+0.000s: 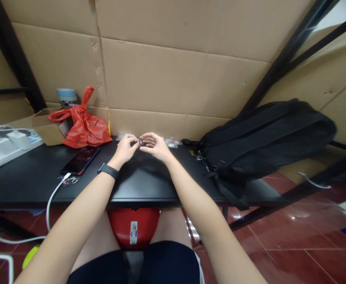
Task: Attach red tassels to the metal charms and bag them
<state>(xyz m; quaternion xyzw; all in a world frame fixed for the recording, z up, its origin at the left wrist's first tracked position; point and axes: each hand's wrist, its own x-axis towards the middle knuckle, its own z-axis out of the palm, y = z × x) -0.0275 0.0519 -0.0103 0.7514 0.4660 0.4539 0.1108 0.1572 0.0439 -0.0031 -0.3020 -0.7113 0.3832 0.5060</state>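
Note:
Above the far part of the black table, both hands meet at a small dark brown, rounded object (pixel 141 142), whose kind I cannot make out. My left hand (pixel 126 148) pinches its left side between thumb and fingertips. From the other side, my right hand (pixel 157 147) curls thumb and fingers around it, with its fingertips at the object's right edge. A dark watch (pixel 108 170) is strapped on the left wrist. Behind the hands, small clear plastic packets (pixel 172 142) lie near the cardboard wall.
On the left of the black table (pixel 145 185) are a phone (pixel 80 160), a charging cable (pixel 51 201), a power strip (pixel 19 152), a red plastic bag (pixel 86 128), a cardboard box (pixel 47 128) and a blue-lidded bottle (pixel 67 95). A black backpack (pixel 267 138) lies right.

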